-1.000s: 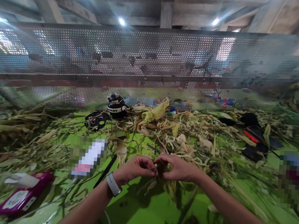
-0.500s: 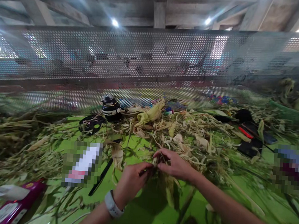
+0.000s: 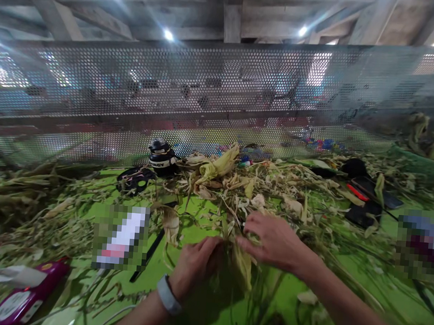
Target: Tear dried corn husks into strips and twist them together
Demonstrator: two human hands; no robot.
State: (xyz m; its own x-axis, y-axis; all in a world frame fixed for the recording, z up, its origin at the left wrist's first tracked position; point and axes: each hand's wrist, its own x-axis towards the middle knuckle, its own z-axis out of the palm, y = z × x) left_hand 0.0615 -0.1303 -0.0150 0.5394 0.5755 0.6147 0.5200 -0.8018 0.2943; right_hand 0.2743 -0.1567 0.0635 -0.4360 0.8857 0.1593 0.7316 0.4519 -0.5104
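The left hand (image 3: 196,261) pinches papery, yellow-green leaves (image 3: 244,269) (limp, crinkled); right hand (image 3: 276,241) curves beside them, fingers (image 3: 256,223) parted.

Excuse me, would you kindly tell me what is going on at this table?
A person has both bare hands at a withered leaf above a green tabletop. The left hand, with a pale band at its wrist, is near the leaf's upper end, its grip hidden. The right hand is beside it, thumb and fingers apart. Beyond them, a yellowish leaf bundle lies among plant scraps.
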